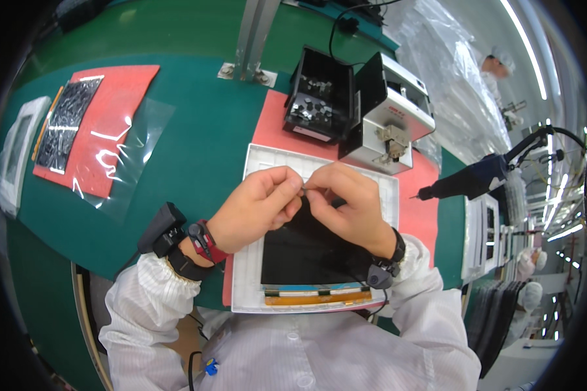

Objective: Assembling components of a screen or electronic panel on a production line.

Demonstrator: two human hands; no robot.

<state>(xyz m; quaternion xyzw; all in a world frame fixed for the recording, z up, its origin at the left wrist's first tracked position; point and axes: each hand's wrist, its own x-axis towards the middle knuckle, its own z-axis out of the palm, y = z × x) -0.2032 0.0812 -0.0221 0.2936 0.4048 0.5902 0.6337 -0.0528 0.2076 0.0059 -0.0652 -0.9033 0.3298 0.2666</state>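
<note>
My left hand (257, 205) and my right hand (347, 203) meet above a white tray (246, 277). Thumb and forefinger of each are pinched together, fingertips almost touching. A tiny dark piece (304, 189) shows between them, too small to name. Beneath the hands a black, glossy flat panel (310, 251) lies in the tray, its upper part partly covered by my fingers. Along the panel's near edge runs an orange flexible strip (316, 298) with a thin blue and silver band.
Beyond the tray stand a black bin (323, 88) of small metal parts and a silver dispenser-like machine (391, 124). A dark electric screwdriver (463, 186) hangs at right. Far left, a pink foam sheet (120, 98) bears another panel (68, 124) and clear film. People sit farther off.
</note>
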